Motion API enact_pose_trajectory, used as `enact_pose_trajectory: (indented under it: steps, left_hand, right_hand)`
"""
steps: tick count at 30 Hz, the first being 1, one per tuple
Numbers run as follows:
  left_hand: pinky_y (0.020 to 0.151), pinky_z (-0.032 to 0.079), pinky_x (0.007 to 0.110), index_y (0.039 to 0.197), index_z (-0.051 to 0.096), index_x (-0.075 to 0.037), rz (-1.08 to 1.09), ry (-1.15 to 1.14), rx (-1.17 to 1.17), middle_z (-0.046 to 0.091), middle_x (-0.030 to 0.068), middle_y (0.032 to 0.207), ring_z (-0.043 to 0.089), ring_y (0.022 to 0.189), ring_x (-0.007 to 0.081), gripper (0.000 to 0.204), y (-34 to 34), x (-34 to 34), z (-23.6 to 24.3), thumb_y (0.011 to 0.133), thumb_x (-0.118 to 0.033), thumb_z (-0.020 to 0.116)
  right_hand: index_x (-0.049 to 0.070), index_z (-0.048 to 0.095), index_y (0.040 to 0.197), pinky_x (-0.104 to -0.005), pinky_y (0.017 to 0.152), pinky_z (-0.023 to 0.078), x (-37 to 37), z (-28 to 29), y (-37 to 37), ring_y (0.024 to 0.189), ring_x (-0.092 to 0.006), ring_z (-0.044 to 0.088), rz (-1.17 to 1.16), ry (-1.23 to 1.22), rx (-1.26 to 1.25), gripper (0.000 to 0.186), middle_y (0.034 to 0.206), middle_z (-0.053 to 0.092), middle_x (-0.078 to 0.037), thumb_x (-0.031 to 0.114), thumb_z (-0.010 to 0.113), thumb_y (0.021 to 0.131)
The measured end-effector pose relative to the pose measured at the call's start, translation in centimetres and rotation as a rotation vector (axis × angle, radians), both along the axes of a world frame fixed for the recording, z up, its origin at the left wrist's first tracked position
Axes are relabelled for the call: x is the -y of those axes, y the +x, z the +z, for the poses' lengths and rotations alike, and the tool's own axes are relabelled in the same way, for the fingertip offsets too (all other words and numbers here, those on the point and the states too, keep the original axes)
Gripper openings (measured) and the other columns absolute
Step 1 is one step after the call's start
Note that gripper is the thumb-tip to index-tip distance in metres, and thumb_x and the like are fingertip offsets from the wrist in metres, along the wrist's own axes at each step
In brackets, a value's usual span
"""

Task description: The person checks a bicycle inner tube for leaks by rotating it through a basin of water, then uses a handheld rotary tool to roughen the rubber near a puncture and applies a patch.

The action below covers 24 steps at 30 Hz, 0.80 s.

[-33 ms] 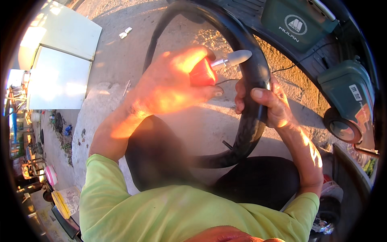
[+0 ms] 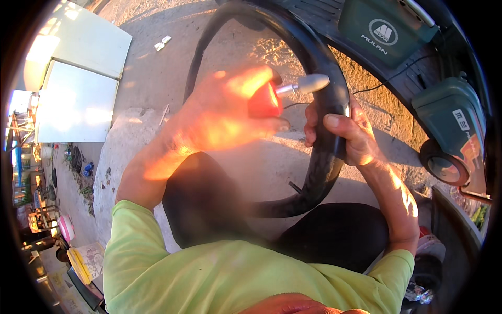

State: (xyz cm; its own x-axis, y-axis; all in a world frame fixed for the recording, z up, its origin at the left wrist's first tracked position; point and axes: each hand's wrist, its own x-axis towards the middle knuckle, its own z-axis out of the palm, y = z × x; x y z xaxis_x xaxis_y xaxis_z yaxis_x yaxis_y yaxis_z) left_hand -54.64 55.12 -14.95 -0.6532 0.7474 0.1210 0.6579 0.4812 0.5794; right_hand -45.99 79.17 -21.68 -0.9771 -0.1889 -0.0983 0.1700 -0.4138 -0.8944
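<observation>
My left hand [image 2: 219,115] is wrapped around a red power tool [image 2: 264,102], slightly blurred, with a metal shaft and a pale cone-shaped bit [image 2: 314,83] lying over or against a black rubber inner tube [image 2: 320,172]. My right hand [image 2: 355,136] grips the right side of the tube, thumb on top, below the bit. The tube forms a loop above my dark-clothed legs [image 2: 332,235], with a valve stem [image 2: 294,187] on its lower inner side. A thin dark cord [image 2: 295,103] runs near the tool.
Two green bins or cases [image 2: 387,26] [image 2: 449,115] stand at the right by a dark ribbed platform [image 2: 303,8]. At the left are white panels [image 2: 78,104], a concrete slab [image 2: 107,193], a yellow-rimmed bucket [image 2: 83,261] and assorted clutter. Dusty ground [image 2: 146,78] lies beyond the tube.
My left hand and the tool have shifted slightly right, with the bit a little lower on the tube. My right hand holds its place.
</observation>
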Motion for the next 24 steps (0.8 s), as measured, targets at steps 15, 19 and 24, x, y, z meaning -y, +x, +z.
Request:
enact_pose_trajectory:
  steps: [15,19,24]
  left_hand:
    - [0.08,0.057,0.04,0.117,0.064,-0.006,-0.004,-0.048,0.018,0.072,0.0136,0.096,0.071,0.09,0.0339,0.055,0.7,-0.26,0.52,0.072,-0.022,0.091]
    - [0.082,0.056,0.042,0.118,0.064,-0.006,0.072,-0.021,0.114,0.072,0.0145,0.097,0.071,0.094,0.0354,0.056,0.25,-0.15,0.46,0.071,-0.022,0.091]
    - [0.078,0.057,0.04,0.118,0.064,-0.006,-0.048,-0.086,-0.003,0.073,0.0146,0.1,0.072,0.09,0.0368,0.056,0.45,-0.29,0.14,0.071,-0.022,0.091]
  right_hand:
    - [0.002,0.032,0.156,-0.0371,0.078,0.055,0.59,0.83,0.03,0.084,-0.0198,0.065,-0.051,0.087,0.043,0.086,0.099,0.064,-0.01,0.016,0.076,0.083]
    - [0.002,0.032,0.156,-0.0378,0.08,0.056,0.55,0.65,0.1,0.086,-0.0202,0.066,-0.072,0.123,0.056,0.086,0.101,0.064,-0.01,0.015,0.077,0.084]
    - [0.002,0.046,0.137,-0.0386,0.075,0.056,0.97,0.17,-0.03,0.081,-0.0222,0.066,-0.13,0.157,0.024,0.067,0.096,0.064,-0.012,0.024,0.078,0.082]
